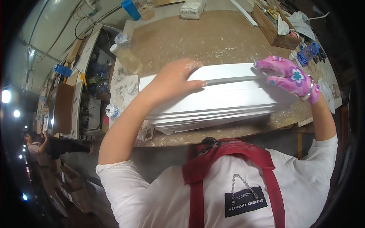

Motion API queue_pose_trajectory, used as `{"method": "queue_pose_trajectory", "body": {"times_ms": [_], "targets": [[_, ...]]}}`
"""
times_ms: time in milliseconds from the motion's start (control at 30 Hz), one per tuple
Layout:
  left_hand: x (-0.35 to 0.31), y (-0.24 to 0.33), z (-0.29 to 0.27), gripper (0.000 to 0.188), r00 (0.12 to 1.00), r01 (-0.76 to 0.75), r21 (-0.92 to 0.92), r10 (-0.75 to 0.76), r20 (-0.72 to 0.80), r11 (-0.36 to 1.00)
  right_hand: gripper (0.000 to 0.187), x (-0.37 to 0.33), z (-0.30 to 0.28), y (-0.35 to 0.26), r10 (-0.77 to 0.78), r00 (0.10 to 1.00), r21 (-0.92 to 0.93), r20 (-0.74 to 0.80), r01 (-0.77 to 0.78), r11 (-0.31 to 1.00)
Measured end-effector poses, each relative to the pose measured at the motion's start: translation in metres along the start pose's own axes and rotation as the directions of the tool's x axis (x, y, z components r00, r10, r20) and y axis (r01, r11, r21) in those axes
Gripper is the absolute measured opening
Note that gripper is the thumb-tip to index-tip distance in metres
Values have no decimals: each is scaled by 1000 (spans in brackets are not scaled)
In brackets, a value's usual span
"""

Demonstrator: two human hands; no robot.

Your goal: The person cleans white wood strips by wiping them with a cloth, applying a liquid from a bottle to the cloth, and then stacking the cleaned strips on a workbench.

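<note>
Brown, scuffed surface [182,38] lies bare beyond a stack of white boards [220,98] near its front edge. Both arms reach forward, elbows bent; the bare left hand [180,76] and the flower-gloved right hand [289,75] grip the top board [232,71] between thumb and fingers, toward opposite ends.

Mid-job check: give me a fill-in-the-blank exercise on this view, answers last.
1. The right hand wears a floral fabric glove, mainly ____.
2. The stacked flat, rectangular boards are coloured ____.
3. Of the left hand and right hand, the ____ is nearer the translucent, white-capped bottle of yellowish liquid.

Missing words: pink; white; left.
</note>
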State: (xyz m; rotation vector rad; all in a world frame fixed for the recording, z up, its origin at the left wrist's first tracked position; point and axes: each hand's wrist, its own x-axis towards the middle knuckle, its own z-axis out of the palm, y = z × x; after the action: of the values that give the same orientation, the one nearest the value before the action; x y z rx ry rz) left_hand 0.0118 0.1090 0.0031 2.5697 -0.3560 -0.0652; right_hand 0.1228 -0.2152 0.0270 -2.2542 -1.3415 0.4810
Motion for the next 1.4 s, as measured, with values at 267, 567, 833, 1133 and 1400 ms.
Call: {"method": "queue_pose_trajectory", "body": {"times_ms": [267,567,833,1133,1400], "targets": [[-2,10,8,41,986,141,-181,-123,111,973,70,-11,4,42,-86,990,-273,-115,52,961],[-10,18,9,88,971,-177,39,168,172,983,94,-32,6,-2,56,998,-346,21,-45,937],[-5,42,9,101,954,-104,192,43,298,976,91,-50,42,14,-151,963,-499,-222,21,866],[-24,-110,-38,82,932,302,-475,-151,329,827,44,-124,53,-30,-12,998,606,-67,51,794],[-9,-206,36,69,772,589,-543,-217,597,598,30,-52,311,17,160,987,955,6,-53,292]]}}
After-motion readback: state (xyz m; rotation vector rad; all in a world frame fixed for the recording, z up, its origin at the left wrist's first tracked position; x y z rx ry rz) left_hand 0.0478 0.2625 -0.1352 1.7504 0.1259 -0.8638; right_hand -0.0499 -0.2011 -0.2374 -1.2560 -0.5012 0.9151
